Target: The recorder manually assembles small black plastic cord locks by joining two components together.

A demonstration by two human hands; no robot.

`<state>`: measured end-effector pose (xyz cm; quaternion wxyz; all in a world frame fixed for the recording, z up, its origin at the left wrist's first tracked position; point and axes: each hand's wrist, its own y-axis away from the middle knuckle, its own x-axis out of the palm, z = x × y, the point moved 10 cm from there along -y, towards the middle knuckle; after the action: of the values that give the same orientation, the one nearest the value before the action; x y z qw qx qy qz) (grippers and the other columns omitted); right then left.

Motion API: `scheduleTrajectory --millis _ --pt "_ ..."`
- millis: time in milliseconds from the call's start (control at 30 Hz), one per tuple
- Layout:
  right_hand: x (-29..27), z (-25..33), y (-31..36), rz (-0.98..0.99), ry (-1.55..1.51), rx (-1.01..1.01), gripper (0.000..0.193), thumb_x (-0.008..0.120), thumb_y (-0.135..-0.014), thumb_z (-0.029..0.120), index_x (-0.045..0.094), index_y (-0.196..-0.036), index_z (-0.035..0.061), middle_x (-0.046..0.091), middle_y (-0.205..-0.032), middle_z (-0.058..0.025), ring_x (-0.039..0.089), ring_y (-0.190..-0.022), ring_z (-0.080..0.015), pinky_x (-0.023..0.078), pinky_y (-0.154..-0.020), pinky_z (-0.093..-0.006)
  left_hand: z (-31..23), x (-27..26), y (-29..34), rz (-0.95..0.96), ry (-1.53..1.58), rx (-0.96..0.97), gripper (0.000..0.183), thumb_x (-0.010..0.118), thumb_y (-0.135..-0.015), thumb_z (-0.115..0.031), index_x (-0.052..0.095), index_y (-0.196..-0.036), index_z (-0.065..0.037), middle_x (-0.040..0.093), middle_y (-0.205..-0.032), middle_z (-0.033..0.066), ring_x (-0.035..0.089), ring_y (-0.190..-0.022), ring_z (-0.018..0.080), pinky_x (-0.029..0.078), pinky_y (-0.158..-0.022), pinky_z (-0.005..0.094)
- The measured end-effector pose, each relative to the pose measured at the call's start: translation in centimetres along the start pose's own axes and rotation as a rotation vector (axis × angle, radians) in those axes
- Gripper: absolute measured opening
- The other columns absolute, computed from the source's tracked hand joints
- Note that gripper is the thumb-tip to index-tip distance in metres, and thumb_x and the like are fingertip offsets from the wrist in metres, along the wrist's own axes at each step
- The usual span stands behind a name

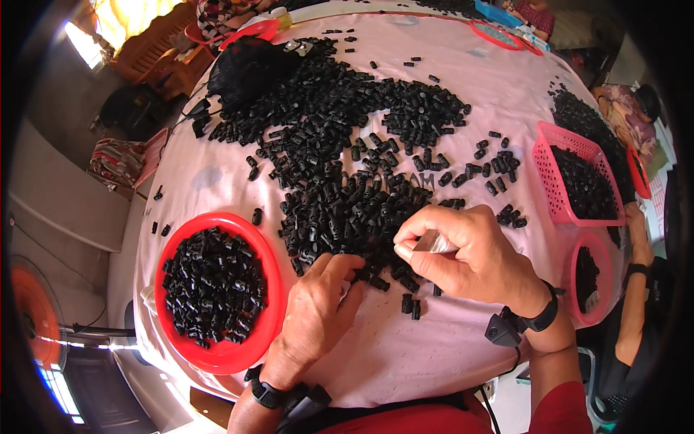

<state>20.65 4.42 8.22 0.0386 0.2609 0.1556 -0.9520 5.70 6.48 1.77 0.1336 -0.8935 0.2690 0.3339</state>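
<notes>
A large heap of small black cylindrical plastic pieces (347, 210) spreads over the middle of the cloth-covered table. At its near edge my left hand (318, 311) rests with curled fingers. Something small and pale shows between its thumb and forefinger, too covered to name. Over the heap's right near side, my right hand (481, 257) is closed, with thumb and forefinger pinched together. A shiny silvery piece (434, 241) shows inside its grip, its kind unclear. A red round basin (273, 307) full of similar black pieces stands to the left of my left hand.
On the right are a pink perforated basket (543, 170) and a pink bowl (571, 282), both holding dark pieces. A black mesh bag (249, 76) lies at the heap's far left. Another person's forearm (633, 311) is at the right edge. An orange fan (36, 311) stands left.
</notes>
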Motion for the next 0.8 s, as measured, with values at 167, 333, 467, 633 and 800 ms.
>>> scheduleTrajectory --millis 167,333,467,633,800 --pt "1.1 -1.3 -0.2 0.089 0.007 0.086 0.009 0.067 -0.084 0.003 0.065 -0.093 -0.0005 0.069 -0.08 -0.0066 0.069 -0.072 -0.0096 0.054 -0.06 -0.0228 0.1 -0.1 -0.3 0.002 -0.168 0.031 0.021 0.066 -0.083 -0.008 0.063 -0.103 -0.004 0.063 -0.088 0.0147 0.065 -0.08 0.033 0.052 -0.068 0.0416" --pt "1.9 -1.9 -0.2 0.096 -0.015 0.055 0.013 0.068 -0.083 0.008 0.064 -0.096 0.0058 0.07 -0.073 -0.0127 0.072 -0.068 -0.0257 0.054 -0.056 -0.0317 1.7 0.1 -0.5 0.1 0.291 -0.164 0.03 0.071 -0.085 -0.006 0.062 -0.114 -0.004 0.063 -0.087 0.0068 0.063 -0.078 0.014 0.051 -0.07 0.0268" --pt "3.1 -2.0 -0.2 0.18 -0.032 0.066 0.017 0.072 -0.083 0.012 0.063 -0.096 0.0063 0.071 -0.078 -0.0116 0.072 -0.069 -0.0257 0.056 -0.057 -0.0316 2.7 1.5 -0.4 0.099 0.901 -0.227 0.028 0.068 -0.09 -0.006 0.062 -0.117 -0.003 0.064 -0.093 0.001 0.057 -0.081 0.0061 0.048 -0.074 0.0214" --pt "4.1 -2.3 -0.3 0.207 -0.064 0.069 0.03 0.079 -0.08 0.027 0.061 -0.091 0.0051 0.071 -0.074 -0.0076 0.071 -0.061 -0.0187 0.054 -0.05 -0.029 2.3 2.9 0.0 0.238 1.225 -0.312 0.026 0.065 -0.094 -0.01 0.061 -0.118 -0.004 0.064 -0.099 -0.0001 0.057 -0.082 0.006 0.049 -0.075 0.0226" --pt "4.8 -2.4 -0.5 0.268 -0.04 0.055 0.03 0.079 -0.08 0.027 0.06 -0.088 0.0062 0.071 -0.073 -0.0061 0.07 -0.059 -0.017 0.053 -0.049 -0.0281 3.1 3.8 0.5 0.274 1.241 -0.397 0.023 0.061 -0.096 -0.014 0.061 -0.118 -0.005 0.063 -0.096 -0.0008 0.057 -0.082 0.0061 0.048 -0.073 0.0222"
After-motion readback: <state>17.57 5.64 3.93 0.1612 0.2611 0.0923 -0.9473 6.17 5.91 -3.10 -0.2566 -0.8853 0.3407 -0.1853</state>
